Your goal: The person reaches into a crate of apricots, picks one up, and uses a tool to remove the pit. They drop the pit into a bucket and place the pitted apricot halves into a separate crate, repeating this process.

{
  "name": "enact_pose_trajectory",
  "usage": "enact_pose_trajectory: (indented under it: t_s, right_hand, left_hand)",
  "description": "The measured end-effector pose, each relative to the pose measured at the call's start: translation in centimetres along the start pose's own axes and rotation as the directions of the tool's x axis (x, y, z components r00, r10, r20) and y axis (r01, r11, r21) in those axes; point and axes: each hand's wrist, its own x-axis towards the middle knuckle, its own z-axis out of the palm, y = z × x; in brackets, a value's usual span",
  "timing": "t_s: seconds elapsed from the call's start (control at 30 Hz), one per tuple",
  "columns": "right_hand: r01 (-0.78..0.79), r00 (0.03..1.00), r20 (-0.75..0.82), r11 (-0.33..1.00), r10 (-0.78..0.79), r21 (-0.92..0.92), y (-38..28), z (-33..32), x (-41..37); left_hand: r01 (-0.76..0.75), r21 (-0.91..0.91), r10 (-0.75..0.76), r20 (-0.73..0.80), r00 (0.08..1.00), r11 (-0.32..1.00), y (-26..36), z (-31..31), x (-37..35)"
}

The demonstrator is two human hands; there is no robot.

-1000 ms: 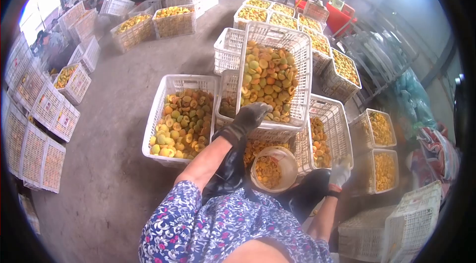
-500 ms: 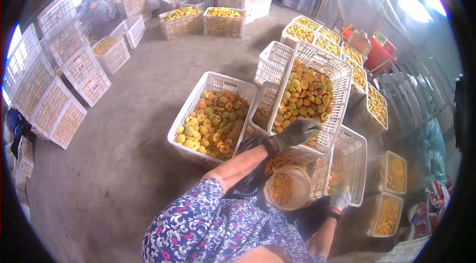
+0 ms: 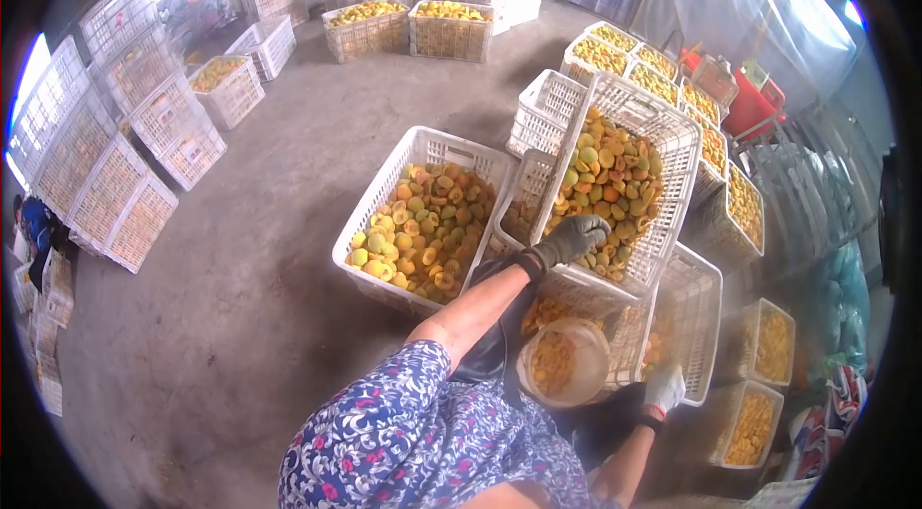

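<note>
In a dark grey glove, my left hand (image 3: pixel 578 238) is closed at the lower left part of a tilted white crate (image 3: pixel 680 149) of halved yellow-orange fruit (image 3: pixel 610 168); what its fingers hold is hidden. My right hand (image 3: pixel 664 388), in a white glove, is low at the near end of another white crate (image 3: pixel 706 317); its fingers are too indistinct to read. Between my arms stands a pale round bucket (image 3: pixel 597 355) with fruit pieces in it. To the left, a large white crate (image 3: pixel 360 211) holds more halved fruit.
Filled crates (image 3: pixel 744 206) line the right side, near a red container (image 3: pixel 754 106). Two smaller crates of fruit (image 3: pixel 751 424) sit at the lower right. Stacked crates (image 3: pixel 134 115) stand on the left. People (image 3: pixel 197 10) are at the back among crates.
The whole view has shifted, with most things now slightly further right. My left hand has moved a little down and left relative to the tilted crate. My right hand stays low by its crate.
</note>
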Motion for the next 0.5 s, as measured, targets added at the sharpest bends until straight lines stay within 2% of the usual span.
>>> enact_pose_trajectory:
  t_s: [0.07,0.13,0.2,0.27,0.4,0.47,0.5]
  right_hand:
    - [0.037,0.998,-0.048,0.999,-0.037,0.016,-0.9,-0.2,0.5]
    - [0.006,1.000,-0.019,1.000,-0.005,0.017,-1.4,-0.6,0.5]
    - [0.004,1.000,-0.027,1.000,-0.005,-0.017,-1.5,-0.4,0.7]
    - [-0.039,0.999,0.010,0.999,0.039,-0.020,-1.5,-0.3,0.7]
    - [-0.047,0.999,0.014,0.998,0.047,0.044,-2.0,-1.4,0.6]
    - [-0.057,0.998,0.000,0.997,0.057,0.060,-1.7,-1.0,0.5]
    - [-0.060,0.998,-0.017,0.996,0.061,0.069,-1.4,-0.8,0.4]
  left_hand:
    - [-0.027,-0.035,0.026,-0.037,0.999,0.999,-1.1,0.1,0.5]
    - [0.169,-0.173,-0.169,0.016,0.986,0.970,-1.8,0.2,1.0]
    - [0.139,-0.134,-0.134,0.043,0.990,0.981,-2.3,-0.1,1.0]
    - [0.014,0.058,-0.018,0.063,0.998,0.998,-2.3,-0.6,0.6]
    - [-0.012,0.154,0.001,0.071,0.997,0.988,-3.9,-1.5,0.3]
    - [0.295,-0.119,-0.291,0.050,0.955,0.948,-4.2,-2.0,0.4]
    - [0.273,-0.135,-0.269,0.045,0.962,0.953,-5.4,-2.2,0.7]
